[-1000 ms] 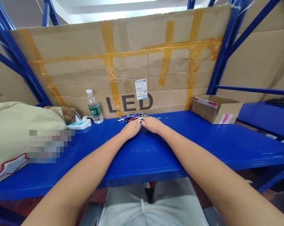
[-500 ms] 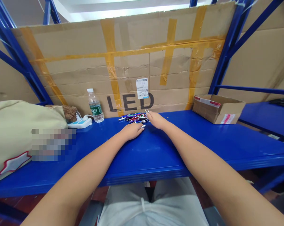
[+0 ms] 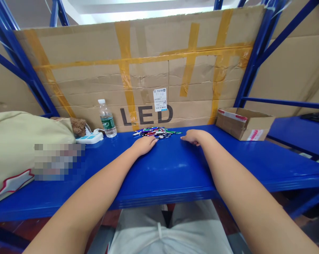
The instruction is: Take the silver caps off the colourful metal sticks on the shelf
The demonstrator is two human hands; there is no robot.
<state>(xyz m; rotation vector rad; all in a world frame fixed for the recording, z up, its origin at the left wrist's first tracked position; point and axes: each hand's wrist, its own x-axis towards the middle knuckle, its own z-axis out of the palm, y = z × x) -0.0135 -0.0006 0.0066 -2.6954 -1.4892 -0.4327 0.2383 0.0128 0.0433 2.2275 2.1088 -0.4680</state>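
Observation:
A loose heap of pens [image 3: 151, 132] in blue, red, silver and black lies on the blue tabletop against the cardboard. My left hand [image 3: 145, 144] rests at the heap's near edge, palm down. Its fingers are bent together by the closest pens; whatever may be under them is hidden. A green pen [image 3: 175, 132] sticks out from the heap's right side. Just right of its tip is my right hand [image 3: 194, 137], apart from the heap. The index finger points left, the other fingers are curled, and no object shows in it.
A water bottle [image 3: 108, 121] and a white power strip [image 3: 90, 138] stand left of the pens. A cream bag [image 3: 24, 141] fills the left end, with something brown and fluffy [image 3: 78, 127] behind it. An open cardboard box [image 3: 235, 125] sits at the right. Behind is a taped cardboard sheet [image 3: 154, 77].
My right hand has moved right, off the pens, uncovering the green pen. My left hand has shifted slightly left; the silvery piece at its fingertips no longer shows clearly.

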